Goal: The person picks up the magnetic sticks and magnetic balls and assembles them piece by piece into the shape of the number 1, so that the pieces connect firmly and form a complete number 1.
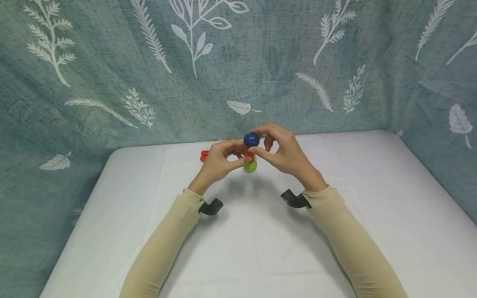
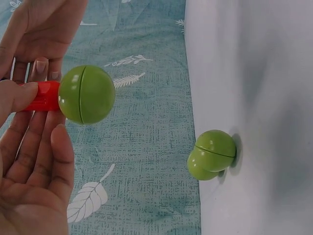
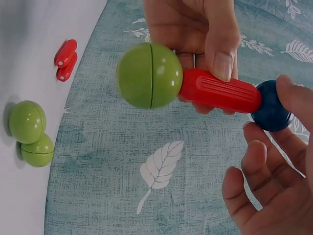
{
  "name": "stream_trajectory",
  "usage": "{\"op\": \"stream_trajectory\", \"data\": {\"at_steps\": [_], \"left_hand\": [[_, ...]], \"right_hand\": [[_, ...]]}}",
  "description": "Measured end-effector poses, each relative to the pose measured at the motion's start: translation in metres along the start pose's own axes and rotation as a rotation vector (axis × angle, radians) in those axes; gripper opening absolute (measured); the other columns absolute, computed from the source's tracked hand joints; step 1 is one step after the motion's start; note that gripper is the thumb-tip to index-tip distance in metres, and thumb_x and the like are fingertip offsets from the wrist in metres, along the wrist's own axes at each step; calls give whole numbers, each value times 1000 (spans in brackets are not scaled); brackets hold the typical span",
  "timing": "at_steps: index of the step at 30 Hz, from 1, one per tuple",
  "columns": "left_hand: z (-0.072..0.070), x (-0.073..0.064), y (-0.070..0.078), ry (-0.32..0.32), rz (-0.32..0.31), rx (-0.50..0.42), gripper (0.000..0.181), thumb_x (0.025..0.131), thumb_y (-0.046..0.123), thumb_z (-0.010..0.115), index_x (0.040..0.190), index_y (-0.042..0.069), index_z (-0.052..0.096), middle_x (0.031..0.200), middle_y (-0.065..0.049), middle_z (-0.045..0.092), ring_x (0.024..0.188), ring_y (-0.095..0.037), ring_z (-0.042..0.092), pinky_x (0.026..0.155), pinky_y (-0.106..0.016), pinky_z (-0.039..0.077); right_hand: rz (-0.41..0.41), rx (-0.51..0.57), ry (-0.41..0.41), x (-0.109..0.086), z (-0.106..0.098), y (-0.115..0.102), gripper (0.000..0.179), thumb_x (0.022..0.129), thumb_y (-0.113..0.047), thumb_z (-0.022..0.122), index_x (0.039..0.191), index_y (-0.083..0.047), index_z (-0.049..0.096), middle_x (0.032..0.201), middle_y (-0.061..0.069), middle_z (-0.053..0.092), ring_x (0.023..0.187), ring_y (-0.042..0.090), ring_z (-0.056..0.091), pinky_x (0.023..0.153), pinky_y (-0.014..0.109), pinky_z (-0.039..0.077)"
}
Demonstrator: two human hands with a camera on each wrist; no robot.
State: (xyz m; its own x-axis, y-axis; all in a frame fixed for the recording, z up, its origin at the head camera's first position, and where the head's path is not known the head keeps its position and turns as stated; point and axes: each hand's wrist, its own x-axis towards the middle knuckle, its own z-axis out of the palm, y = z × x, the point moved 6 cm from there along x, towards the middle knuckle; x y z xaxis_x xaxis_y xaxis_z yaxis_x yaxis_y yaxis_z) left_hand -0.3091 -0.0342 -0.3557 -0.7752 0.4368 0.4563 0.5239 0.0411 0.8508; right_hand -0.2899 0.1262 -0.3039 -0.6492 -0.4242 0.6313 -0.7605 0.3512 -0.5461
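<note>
1. Left hand [image 1: 218,163] had the red stick [image 3: 220,92] pinched, pretty much mid-frame in the head view.
2. Right hand [image 1: 288,155] pinched the blue ball [image 1: 251,140] at one end; green ball [image 2: 86,94] sat on the other.

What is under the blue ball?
A red rod, held by the left hand, with a green ball below it. Any rod end inside the blue ball is hidden.

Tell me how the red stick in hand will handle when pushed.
The red stick will likely feel stiff, showing no bend. Its ridged side may resist slipping. With the round green ball at one end, it could roll if set down.
</note>
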Motion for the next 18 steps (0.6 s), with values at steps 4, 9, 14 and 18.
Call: {"op": "stream_trajectory", "data": {"at_steps": [4, 9, 14, 18], "left_hand": [[-5, -1, 1, -24, 6, -13, 32, 86, -1, 72, 117, -2, 66, 108, -19, 69, 94, -21, 66, 86, -38, 55], [-41, -2, 0, 38, 34, 51, 33, 86, 0, 73, 118, -1, 66, 110, -20, 69, 97, -16, 67, 87, -31, 55], [-94, -15, -29, 124, -122, 168, 33, 86, 13, 76, 118, 6, 68, 113, -14, 69, 99, -15, 65, 90, -33, 53], [-117, -29, -67, 87, -329, 318, 33, 87, 22, 76, 116, 10, 70, 116, -7, 70, 104, -16, 64, 93, -36, 51]], "right_hand": [[-11, -6, 20, 0, -1, -2, 37, 82, -8, 79, 117, -6, 66, 92, 2, 64, 70, 12, 49, 65, 23, 40], [-33, -8, 23, 1, -3, -6, 39, 81, -7, 80, 117, -7, 66, 90, 1, 63, 70, 12, 48, 64, 23, 39], [-53, -1, 14, 0, -1, -8, 40, 80, -6, 80, 118, -7, 66, 91, 2, 63, 71, 12, 48, 65, 23, 40], [-68, 8, 12, -1, 0, -10, 41, 79, -4, 81, 117, -6, 67, 90, 2, 62, 71, 11, 49, 66, 22, 40]]}}
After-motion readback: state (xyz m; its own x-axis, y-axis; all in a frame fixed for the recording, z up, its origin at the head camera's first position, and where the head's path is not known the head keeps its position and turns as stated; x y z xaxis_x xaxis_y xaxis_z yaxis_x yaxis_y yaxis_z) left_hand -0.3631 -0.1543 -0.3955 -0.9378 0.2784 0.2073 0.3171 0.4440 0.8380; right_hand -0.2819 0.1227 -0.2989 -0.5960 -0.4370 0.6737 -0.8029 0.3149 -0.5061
